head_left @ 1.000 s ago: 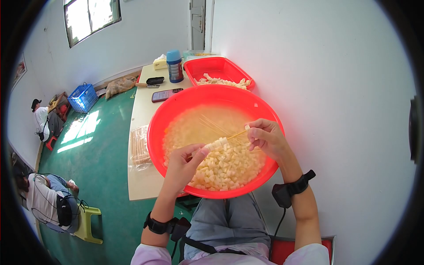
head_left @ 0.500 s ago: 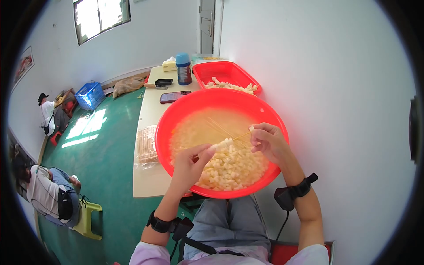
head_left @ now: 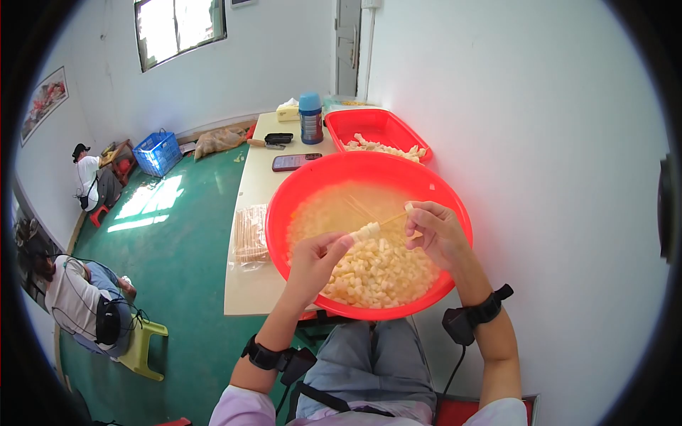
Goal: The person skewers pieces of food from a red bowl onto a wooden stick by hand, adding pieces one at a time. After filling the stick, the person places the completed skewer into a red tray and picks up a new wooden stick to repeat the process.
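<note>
Pinches the threaded cubes [head_left: 366, 231] on a bamboo skewer [head_left: 392, 219] with the left hand [head_left: 312, 259]; nips a single cube [head_left: 409, 207] at the tip with the right hand [head_left: 437, 231]. Holds all just above the heaped cubes [head_left: 376, 273] in the red basin [head_left: 369, 160]. Likely light, wet, slippery, easily split; safest gripped on the stiff stick beside the cubes.
</note>
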A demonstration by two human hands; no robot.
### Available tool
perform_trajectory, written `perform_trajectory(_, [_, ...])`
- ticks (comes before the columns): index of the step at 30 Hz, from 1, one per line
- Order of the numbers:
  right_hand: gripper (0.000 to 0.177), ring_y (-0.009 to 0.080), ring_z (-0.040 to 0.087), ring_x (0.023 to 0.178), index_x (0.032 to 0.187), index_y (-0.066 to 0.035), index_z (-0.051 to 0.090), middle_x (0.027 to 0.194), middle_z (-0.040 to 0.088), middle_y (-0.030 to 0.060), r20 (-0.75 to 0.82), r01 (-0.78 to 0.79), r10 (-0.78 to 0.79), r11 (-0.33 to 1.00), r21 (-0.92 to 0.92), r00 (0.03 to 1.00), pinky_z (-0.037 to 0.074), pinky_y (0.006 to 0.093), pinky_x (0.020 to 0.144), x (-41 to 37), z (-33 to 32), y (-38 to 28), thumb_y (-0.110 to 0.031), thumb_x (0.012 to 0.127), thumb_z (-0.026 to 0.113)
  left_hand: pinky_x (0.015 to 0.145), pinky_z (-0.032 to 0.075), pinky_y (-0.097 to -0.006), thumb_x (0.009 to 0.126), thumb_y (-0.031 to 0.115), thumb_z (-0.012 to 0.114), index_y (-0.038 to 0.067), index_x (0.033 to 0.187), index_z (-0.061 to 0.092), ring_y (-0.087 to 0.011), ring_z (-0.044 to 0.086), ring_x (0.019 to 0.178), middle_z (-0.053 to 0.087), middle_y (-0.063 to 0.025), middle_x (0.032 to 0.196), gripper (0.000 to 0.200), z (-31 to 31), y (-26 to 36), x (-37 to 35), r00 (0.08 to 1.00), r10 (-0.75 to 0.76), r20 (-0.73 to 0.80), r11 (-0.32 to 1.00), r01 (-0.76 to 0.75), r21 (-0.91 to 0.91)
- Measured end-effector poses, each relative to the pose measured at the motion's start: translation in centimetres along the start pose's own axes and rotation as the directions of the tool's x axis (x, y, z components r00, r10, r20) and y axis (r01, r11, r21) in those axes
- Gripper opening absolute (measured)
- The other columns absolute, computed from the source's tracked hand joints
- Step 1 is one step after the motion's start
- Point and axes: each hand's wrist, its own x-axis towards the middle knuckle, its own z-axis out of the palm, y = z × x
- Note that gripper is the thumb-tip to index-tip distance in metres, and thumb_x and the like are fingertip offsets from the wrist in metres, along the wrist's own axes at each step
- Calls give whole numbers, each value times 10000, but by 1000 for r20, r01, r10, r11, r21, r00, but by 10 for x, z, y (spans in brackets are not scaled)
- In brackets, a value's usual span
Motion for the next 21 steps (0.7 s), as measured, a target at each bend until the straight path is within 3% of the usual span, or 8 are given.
perform_trajectory(2, [171,89,560,666,947,-9,585,740,559,18,-5,5,-5,1000,-26,1000,530,270,544,-2,4,-5,-94,801,565,448,281,-177,828,210,561,-45,955,599,-4,367,532,480,34,599,287,-2,1,4,991,-86,99,989,97,-111])
perform_trajectory(5, [169,85,559,662,944,-10,584,729,557,14,-48,-21,20,999,-32,999,529,273,549,0,-2,-2,-103,805,562,484,306,-184,819,182,573,-58,936,598,-20,389,563,480,32,625,267,4,11,2,988,-134,80,981,144,-134])
perform_trajectory(8, [167,83,557,656,940,-14,583,717,554,9,-53,-104,109,991,79,993,526,274,556,1,-4,2,-112,807,560,478,292,-182,816,183,578,-57,914,605,-15,376,558,471,35,611,261,6,12,-2,1000,-20,-13,1000,21,22])
perform_trajectory(11, [167,83,556,655,936,-16,583,715,552,5,-67,-100,105,993,69,992,522,273,563,3,1,6,-117,805,563,475,282,-177,814,182,581,-58,897,611,-10,370,558,467,37,605,256,9,9,-5,983,131,-129,982,-111,154])
perform_trajectory(14, [164,85,557,661,940,-17,583,726,556,13,-90,-42,42,999,-3,995,525,271,554,3,6,6,-108,804,565,467,268,-177,822,189,569,-54,908,604,-14,352,543,439,46,592,260,10,11,-10,973,176,-152,967,-142,210])
perform_trajectory(17, [161,89,560,670,944,-18,583,737,561,22,29,32,-31,999,-19,999,529,272,546,0,4,1,-96,804,566,457,248,-181,832,199,556,-45,919,594,-18,322,525,400,58,577,262,0,3,-2,1000,1,25,1000,-1,7])
perform_trajectory(20, [158,88,559,673,947,-20,584,743,563,26,53,53,-50,997,-56,997,531,272,541,0,0,-4,-86,805,566,451,231,-185,841,204,542,-38,924,585,-24,297,513,366,64,563,260,0,11,3,956,-198,217,950,241,-197])
perform_trajectory(21, [159,86,559,673,947,-20,583,742,562,25,29,34,-32,998,-56,999,532,271,544,-1,-1,-5,-90,805,566,451,234,-184,839,200,545,-39,926,587,-23,303,514,373,62,563,258,2,11,4,963,-186,198,960,221,-173])
